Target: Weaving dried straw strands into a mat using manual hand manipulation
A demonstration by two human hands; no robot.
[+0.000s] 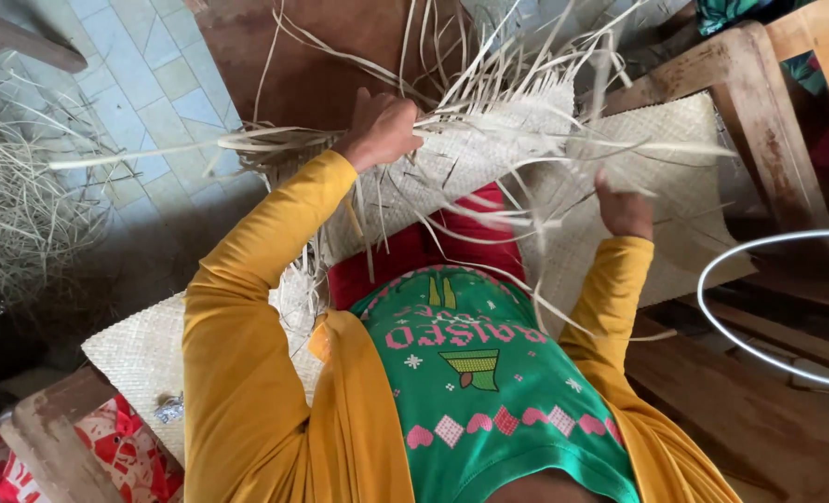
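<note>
Head view. Woven mat (526, 158) lies across the person's lap, spreading out to either side. Much of the mat reads as finished weave; at its far edge many loose strips (489, 84) stick out unwoven, so by my judgement the edge is left to do. Left hand (382, 130), arm stretched forward in a yellow sleeve, is clenched on a bundle of strips at the mat's far-left edge. Right hand (624, 210), elbow bent, rests on the mat right of centre, fingers seemingly pinching strips; grip unclear. Heap of straw (14, 205) lies on the tiled floor, well left of the mat.
</note>
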